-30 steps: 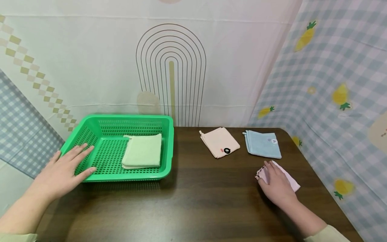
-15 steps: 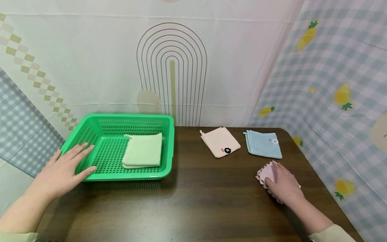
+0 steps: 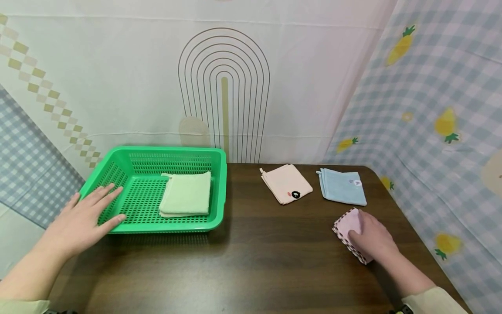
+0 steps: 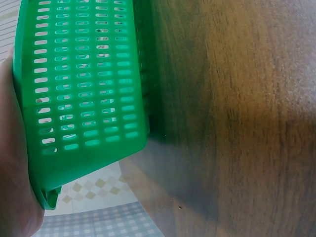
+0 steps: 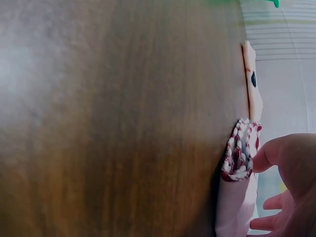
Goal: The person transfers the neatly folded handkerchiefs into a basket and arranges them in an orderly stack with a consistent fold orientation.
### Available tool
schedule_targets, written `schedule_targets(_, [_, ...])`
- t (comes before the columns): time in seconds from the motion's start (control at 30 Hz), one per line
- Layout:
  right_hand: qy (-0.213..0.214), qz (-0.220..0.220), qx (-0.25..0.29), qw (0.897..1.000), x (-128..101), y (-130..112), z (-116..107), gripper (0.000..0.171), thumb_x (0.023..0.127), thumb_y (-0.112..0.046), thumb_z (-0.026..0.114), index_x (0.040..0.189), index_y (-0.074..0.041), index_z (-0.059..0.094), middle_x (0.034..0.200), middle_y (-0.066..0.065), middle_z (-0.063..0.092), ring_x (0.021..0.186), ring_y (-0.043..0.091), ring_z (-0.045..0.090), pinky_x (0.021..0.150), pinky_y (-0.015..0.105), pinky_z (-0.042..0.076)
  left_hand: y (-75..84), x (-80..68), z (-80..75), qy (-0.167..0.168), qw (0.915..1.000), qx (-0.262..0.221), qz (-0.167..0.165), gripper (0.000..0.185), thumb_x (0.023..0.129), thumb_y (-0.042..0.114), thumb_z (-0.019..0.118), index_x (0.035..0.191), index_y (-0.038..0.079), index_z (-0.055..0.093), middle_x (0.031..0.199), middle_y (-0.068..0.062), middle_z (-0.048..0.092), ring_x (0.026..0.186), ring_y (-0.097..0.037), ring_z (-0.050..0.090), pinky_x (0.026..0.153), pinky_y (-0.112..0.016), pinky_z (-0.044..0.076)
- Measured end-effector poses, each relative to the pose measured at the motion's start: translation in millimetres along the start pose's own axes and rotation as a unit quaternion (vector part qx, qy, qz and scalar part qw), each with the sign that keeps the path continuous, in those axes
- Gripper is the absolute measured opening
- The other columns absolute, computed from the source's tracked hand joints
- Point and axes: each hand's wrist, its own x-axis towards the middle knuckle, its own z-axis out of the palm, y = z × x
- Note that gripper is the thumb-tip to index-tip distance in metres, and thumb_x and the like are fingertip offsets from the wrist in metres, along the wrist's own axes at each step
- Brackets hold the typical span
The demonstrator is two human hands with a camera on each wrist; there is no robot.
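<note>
In the head view my left hand (image 3: pixel 80 222) lies with spread fingers over the left rim of a green plastic basket (image 3: pixel 217 224). Inside the basket sits a folded pale green towel (image 3: pixel 186 194) with a small hanging loop. At the right, my right hand (image 3: pixel 376 237) rests on a folded pink towel (image 3: pixel 347 226) with a dark red and white stitched edge. The right wrist view shows the thumb (image 5: pixel 269 154) against this towel (image 5: pixel 234 202) near its stitched edge, the other fingers spread over its face. Part of the towel is hidden under the hand.
A folded cream-pink towel (image 3: pixel 286 183) with a black round patch and a folded blue towel (image 3: pixel 343 187) lie toward the back of the brown wooden table (image 3: pixel 255 261). Printed cloth hangs behind, and checked cloth (image 3: pixel 431 174) hangs close along the table's right edge.
My right hand has slid a little to the right across the pink towel, uncovering more of its stitched left edge. The left hand and the basket have stayed in place.
</note>
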Motion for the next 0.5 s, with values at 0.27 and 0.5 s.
schedule_targets(0.27, [-0.031,0.035,0.01,0.999,7,9,-7,0.086,0.092,-0.034,0.059,0.147,0.019,0.021,0.142,0.045,0.031,0.125,0.064,0.035,0.094,0.074,0.036,0.1,0.3,0.2,-0.001,1.0,0.001,0.006,0.081,0.097,0.051,0.057,0.161,0.023,0.016,0.164,-0.015,0.02,0.146,-0.043,0.022,0.117,-0.05,-0.019])
schedule_targets(0.5, [-0.046,0.059,0.005,0.997,13,14,-12,0.09,0.09,-0.043,0.062,0.146,0.018,0.025,0.137,0.045,0.034,0.122,0.062,0.036,0.093,0.074,0.036,-0.6,0.7,0.5,-0.002,0.9999,0.006,0.008,0.082,0.097,0.051,0.057,0.161,0.022,0.016,0.163,-0.016,0.019,0.146,-0.043,0.022,0.117,-0.051,-0.018])
